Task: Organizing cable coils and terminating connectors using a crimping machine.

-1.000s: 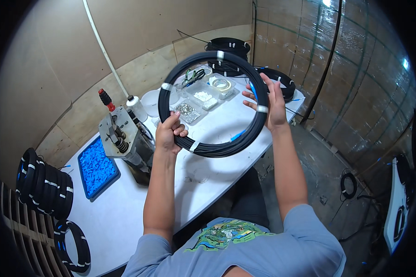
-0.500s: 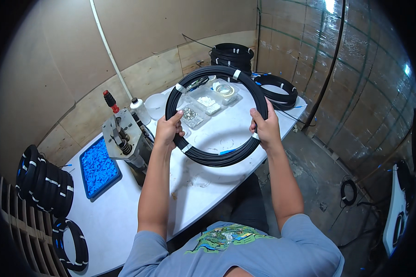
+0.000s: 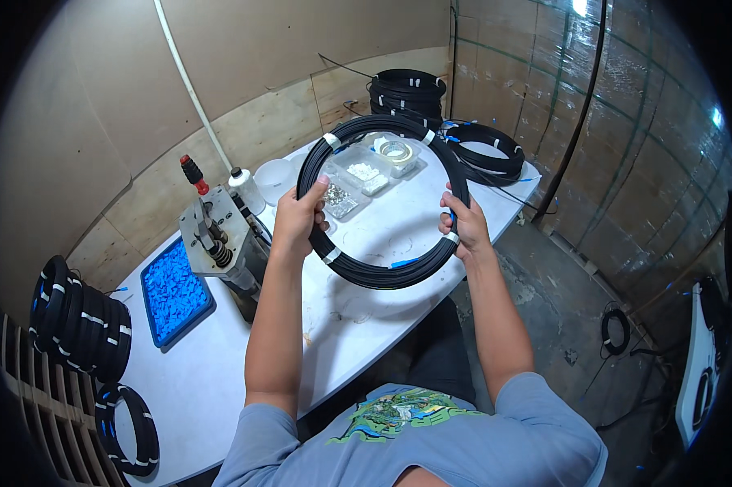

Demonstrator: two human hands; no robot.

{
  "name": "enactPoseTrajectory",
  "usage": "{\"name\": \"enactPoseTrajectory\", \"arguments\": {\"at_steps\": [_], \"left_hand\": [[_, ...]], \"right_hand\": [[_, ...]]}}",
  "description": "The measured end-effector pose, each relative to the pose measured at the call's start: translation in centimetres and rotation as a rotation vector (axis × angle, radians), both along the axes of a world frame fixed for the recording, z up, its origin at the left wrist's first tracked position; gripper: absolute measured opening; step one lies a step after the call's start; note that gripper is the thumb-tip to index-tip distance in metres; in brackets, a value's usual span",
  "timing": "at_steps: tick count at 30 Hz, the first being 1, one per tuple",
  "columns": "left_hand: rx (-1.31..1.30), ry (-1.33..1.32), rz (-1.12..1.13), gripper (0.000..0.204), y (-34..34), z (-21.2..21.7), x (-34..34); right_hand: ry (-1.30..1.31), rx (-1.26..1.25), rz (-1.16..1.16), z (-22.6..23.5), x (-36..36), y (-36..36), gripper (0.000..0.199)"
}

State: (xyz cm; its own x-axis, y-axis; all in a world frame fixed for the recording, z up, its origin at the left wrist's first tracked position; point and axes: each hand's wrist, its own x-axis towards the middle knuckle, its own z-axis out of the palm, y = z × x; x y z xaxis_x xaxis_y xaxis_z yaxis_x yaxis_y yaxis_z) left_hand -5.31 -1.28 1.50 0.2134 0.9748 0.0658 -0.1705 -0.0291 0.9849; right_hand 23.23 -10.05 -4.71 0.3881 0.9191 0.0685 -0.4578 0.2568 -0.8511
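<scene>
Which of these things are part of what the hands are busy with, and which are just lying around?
In use:
- left hand and right hand, gripping opposite sides
- black cable coil

Seemingly just lying about, untouched now:
- blue tray of small blue pieces
- bottle
- stacked coils

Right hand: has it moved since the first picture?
Yes, the right hand has moved lower in view, toward the person, farther from the stacked black coils.
</scene>
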Motion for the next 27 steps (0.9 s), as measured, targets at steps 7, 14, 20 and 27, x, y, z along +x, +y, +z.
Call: {"name": "enactPoseTrajectory", "arguments": {"at_steps": [7, 14, 20, 27], "left_hand": [[-0.005, -0.612, -0.231, 0.058, -0.6, -3.8, 0.3], [-0.17, -0.718, 0.048, 0.023, -5.1, -4.6, 5.7], [-0.109, -0.68, -0.077, 0.017, -1.6, -4.1, 2.5], [-0.043, -0.313, -0.142, 0.021, -1.4, -1.0, -0.2]], "right_hand": [[0.222, 0.205, -0.079, -0.2, -1.4, -1.0, 0.035], [0.28, 0.308, -0.272, 0.9, -6.5, -2.0, 0.034], [0.042, 0.429, -0.103, -0.8, -4.3, -1.7, 0.035], [-0.157, 0.189, 0.117, 3.2, 1.9, -0.3, 0.042]]}}
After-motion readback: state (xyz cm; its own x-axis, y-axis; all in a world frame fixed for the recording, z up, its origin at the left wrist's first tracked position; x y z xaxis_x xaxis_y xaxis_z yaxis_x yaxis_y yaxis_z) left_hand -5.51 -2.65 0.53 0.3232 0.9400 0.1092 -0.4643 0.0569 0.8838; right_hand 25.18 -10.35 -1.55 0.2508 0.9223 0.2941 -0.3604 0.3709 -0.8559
